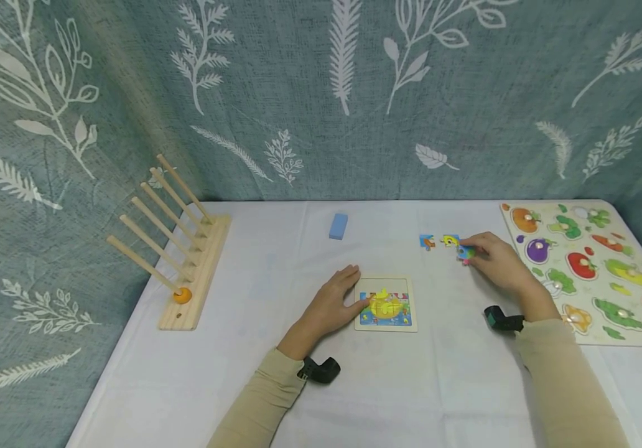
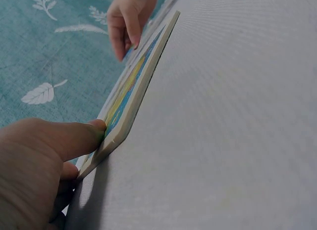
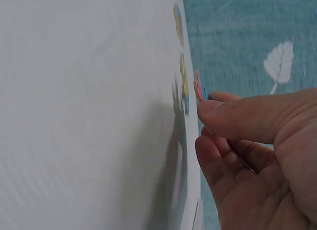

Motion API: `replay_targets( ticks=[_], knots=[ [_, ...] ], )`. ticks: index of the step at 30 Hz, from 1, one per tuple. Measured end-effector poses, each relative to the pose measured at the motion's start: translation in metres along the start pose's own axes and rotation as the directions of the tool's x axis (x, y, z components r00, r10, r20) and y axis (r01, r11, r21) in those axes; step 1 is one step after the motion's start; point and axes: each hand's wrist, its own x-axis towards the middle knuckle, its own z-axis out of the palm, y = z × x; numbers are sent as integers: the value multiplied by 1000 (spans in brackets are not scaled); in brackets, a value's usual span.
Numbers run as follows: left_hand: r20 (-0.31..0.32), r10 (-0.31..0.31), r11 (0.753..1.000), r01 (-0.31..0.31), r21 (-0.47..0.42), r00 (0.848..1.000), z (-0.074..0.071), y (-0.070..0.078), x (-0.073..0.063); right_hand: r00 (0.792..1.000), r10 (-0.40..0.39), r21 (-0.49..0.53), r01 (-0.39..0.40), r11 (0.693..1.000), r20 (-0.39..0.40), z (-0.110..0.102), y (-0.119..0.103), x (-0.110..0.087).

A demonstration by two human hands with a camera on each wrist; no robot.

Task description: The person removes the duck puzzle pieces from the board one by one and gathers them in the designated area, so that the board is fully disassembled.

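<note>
My left hand (image 1: 329, 305) holds the left side of a small wooden jigsaw puzzle (image 1: 414, 320) that lies on the table. Its thumb (image 2: 89, 138) rests on top of the picture, a yellow duck on blue, and its other fingers are at the tray's edge. Further right, my right hand (image 1: 497, 264) pinches a blue jigsaw piece (image 1: 466, 252) with a pink and green print between thumb and fingertips, just above the table. Beside that piece lies a yellow jigsaw piece (image 1: 450, 240). A blue and orange jigsaw piece (image 1: 427, 241) is left of it.
At the left stands a wooden rack (image 1: 217, 249) of upright pegs, an orange bead (image 1: 182, 295) on the nearest one. A blue block (image 1: 338, 226) lies toward the back. A vegetable peg puzzle board (image 1: 550, 292) covers the right side, partly behind my right forearm. A leaf-patterned curtain (image 1: 310, 93) hangs behind.
</note>
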Motion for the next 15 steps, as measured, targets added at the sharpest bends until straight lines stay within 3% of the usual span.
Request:
replay_targets(
  ticks=[7, 15],
  knots=[
    [4, -9, 1000, 9, -1, 1000, 0, 0, 0, 994, 110, -47, -108, 993, 27, -14, 8, 5],
    [6, -5, 1000, 5, 0, 1000, 0, 1, 0, 992, 113, -88, -107, 990, 63, -21, 16, 15]
  ],
)
